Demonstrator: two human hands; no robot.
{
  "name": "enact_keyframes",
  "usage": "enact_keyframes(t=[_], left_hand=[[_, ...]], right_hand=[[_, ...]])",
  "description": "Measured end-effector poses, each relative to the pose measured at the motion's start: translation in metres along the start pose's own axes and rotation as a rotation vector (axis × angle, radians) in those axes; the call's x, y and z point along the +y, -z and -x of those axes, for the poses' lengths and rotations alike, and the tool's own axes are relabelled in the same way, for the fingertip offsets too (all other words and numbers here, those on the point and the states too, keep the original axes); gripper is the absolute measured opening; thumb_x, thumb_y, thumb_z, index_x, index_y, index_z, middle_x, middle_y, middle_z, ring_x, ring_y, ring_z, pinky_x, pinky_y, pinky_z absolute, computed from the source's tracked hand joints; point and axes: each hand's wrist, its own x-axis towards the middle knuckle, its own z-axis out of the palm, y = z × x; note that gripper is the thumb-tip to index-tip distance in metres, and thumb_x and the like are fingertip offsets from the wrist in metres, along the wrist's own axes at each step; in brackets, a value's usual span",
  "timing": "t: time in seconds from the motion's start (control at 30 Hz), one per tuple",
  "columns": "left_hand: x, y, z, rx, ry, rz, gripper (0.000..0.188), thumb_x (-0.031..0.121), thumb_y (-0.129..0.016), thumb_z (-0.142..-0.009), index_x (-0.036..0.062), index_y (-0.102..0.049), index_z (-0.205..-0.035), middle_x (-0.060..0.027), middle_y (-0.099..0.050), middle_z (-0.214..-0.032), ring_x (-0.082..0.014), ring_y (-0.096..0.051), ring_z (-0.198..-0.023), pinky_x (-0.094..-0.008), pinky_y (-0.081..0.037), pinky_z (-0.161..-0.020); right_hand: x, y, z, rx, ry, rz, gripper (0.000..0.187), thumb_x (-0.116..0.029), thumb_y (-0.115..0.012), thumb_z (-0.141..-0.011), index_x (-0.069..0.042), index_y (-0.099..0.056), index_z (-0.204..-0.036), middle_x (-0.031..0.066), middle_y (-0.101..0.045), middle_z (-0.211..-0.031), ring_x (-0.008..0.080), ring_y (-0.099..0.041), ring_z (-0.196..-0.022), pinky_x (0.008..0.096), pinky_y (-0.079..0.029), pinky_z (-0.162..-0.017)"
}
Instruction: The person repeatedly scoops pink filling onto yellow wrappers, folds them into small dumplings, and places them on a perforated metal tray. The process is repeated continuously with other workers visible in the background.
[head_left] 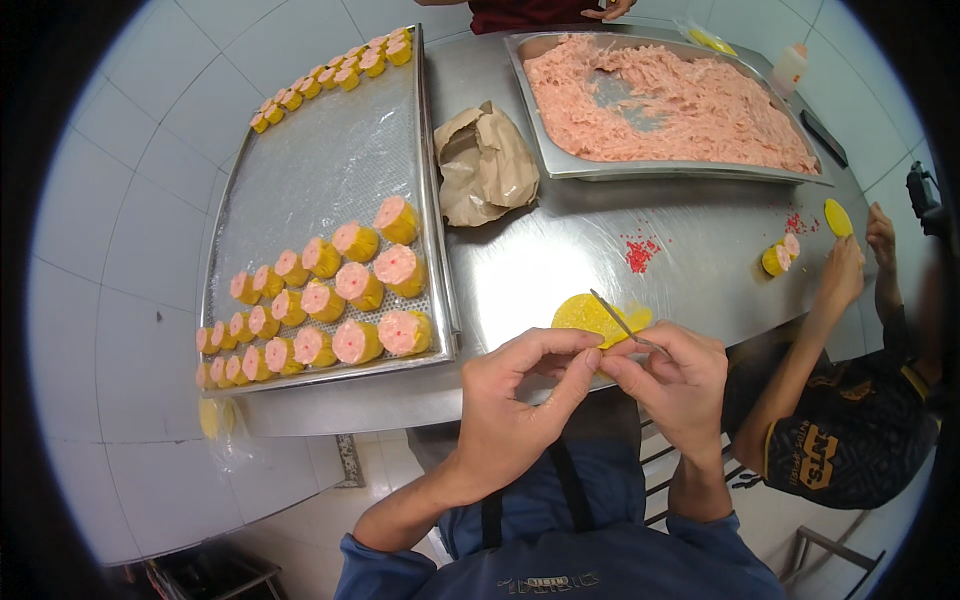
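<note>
A: Yellow wrapper stack [590, 315] on the steel table [560, 255], just beyond both hands, touching the fingertips.

B: And the hands?

A: Left hand [520, 390] curled, thumb and forefinger closed toward the right one, tips right at the stack's near edge. Whether it's got a sheet pinched, can't tell, fingers hide it. Right hand [675, 380] pinches a thin metal spatula [620, 322], blade lying across the wrappers, pointing away and to the left.

B: How'd those sheets handle?

A: My guess: v. light, thin, floppy, prob. a bit tacky to each other. Easy to tear. Best taken at the rim, peel one off w/ thumb and finger, not grabbed flat.

B: Around them?

A: Left of the left hand, a perforated tray [330, 160] w/ rows of filled dumplings [330, 300], yellow skins, pink tops; another row at its far edge. Beyond the hands, crumpled brown paper bag [485, 165], then a big steel pan of pink mince [670, 100], part scooped out to bare metal. Red bits [640, 252] scattered on the table just past the right hand.

B: Anyone else?

A: Yep. Person seated to the right, a hand [843, 270] by two finished dumplings [780, 255] and another yellow wrapper [837, 217]. Third person's hand [607, 10] at the far table edge.
</note>
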Motion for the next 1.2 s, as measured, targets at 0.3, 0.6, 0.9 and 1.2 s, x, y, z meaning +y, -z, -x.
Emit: enact_keyframes(t=[0.3,0.6,0.9,1.2], left_hand=[[0.0004,-0.0004,0.0001,-0.026,-0.069,-0.072,0.018,0.002,-0.075,-0.1,-0.0036,-0.076,-0.117,-0.0142,-0.08,-0.106,-0.0165,-0.078,-0.094,-0.0291,-0.062,-0.085],[-0.0058,-0.0042,-0.0008,-0.043,-0.173,-0.055,0.014,0.003,-0.075,-0.101,-0.0035,-0.074,-0.113,-0.0102,-0.079,-0.098,-0.0118,-0.074,-0.085,-0.0258,-0.058,-0.077],[-0.0066,-0.0008,-0.0009,-0.071,-0.037,-0.016,0.015,0.0,-0.075,-0.099,-0.0036,-0.07,-0.113,-0.0121,-0.076,-0.105,-0.0161,-0.077,-0.093,-0.0287,-0.063,-0.081],[-0.0073,0.0004,-0.0071,-0.115,-0.203,-0.141,0.014,0.002,-0.075,-0.1,-0.0021,-0.069,-0.112,-0.0124,-0.074,-0.106,-0.0173,-0.077,-0.093,-0.0299,-0.063,-0.081]], right_hand=[[-0.0043,-0.0021,0.0016,0.074,-0.016,0.085,0.023,0.0,-0.085,-0.084,0.002,-0.077,-0.105,-0.0014,-0.069,-0.079,-0.0025,-0.039,-0.055,0.0192,-0.027,-0.05],[-0.0026,-0.0022,0.0017,0.084,0.045,0.106,0.021,0.0,-0.082,-0.08,0.001,-0.076,-0.1,0.0028,-0.07,-0.077,0.0011,-0.046,-0.054,0.0217,-0.033,-0.048],[-0.0034,-0.0003,0.0008,0.055,0.084,0.132,0.019,0.0,-0.083,-0.08,0.001,-0.076,-0.098,0.0031,-0.068,-0.075,0.003,-0.048,-0.055,0.0224,-0.034,-0.049],[-0.0031,0.0031,-0.0001,0.048,0.026,0.109,0.02,-0.002,-0.083,-0.083,0.001,-0.076,-0.102,0.0029,-0.075,-0.082,-0.0006,-0.045,-0.053,0.0208,-0.031,-0.047]])
